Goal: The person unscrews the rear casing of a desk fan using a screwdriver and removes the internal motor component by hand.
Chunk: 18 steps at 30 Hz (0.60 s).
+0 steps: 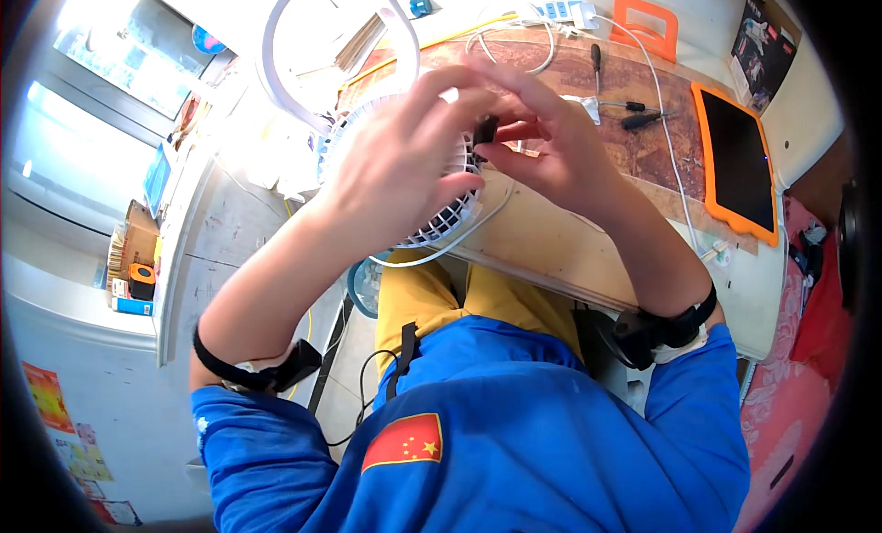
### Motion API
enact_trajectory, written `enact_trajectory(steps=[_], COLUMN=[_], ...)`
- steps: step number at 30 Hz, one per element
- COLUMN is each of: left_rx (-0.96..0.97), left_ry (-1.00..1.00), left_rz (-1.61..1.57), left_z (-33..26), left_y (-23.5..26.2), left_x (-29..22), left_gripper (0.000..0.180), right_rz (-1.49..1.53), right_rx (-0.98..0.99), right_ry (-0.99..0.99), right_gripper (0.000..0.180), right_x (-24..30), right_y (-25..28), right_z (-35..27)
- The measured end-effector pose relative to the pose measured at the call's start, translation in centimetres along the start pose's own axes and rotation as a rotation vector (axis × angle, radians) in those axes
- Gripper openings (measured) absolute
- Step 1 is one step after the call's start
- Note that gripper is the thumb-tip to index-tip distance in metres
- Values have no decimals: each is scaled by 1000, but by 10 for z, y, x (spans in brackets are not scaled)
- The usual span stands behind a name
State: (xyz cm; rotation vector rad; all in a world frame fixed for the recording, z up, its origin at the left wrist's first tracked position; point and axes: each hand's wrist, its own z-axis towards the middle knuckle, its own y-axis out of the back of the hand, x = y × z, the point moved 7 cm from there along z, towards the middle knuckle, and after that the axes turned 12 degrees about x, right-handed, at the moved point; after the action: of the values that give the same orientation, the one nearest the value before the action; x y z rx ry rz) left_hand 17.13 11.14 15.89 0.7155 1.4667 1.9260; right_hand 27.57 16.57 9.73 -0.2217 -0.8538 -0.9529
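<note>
A white round fan (441,222) with a grid-like grille is held up over the near left part of the desk. Across its front lies my left hand (390,170), slightly blurred, its thumb by the right rim and its fingers curled at the upper edge. Closed at the rim, my right hand (560,156) pinches a small black part (485,130) between thumb and fingers. My hands nearly touch, and the left one hides much of the grille. Behind the fan rises a white loop (268,60); whether they are joined is hidden.
A brown mat (643,152) covers the desk. Screwdrivers (641,121) lie to the right, near an orange-framed tablet (738,165). A power strip (565,15) and an orange stand (648,28) are at the back. A white cable (663,119) crosses the mat. Windows are left.
</note>
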Motion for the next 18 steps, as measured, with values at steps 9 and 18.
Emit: enact_trajectory(steps=[9, 18], left_rx=[-202, -257], left_ry=[484, 466], left_rz=[-69, -45], left_z=[-91, -88], left_y=[-35, -38], left_x=[75, 73], left_gripper=[56, 52], right_rz=[-636, -1382], right_rx=[232, 569], right_ry=[-2, 9], right_gripper=[21, 6], right_x=[38, 46], right_y=[-13, -39], right_z=[4, 22])
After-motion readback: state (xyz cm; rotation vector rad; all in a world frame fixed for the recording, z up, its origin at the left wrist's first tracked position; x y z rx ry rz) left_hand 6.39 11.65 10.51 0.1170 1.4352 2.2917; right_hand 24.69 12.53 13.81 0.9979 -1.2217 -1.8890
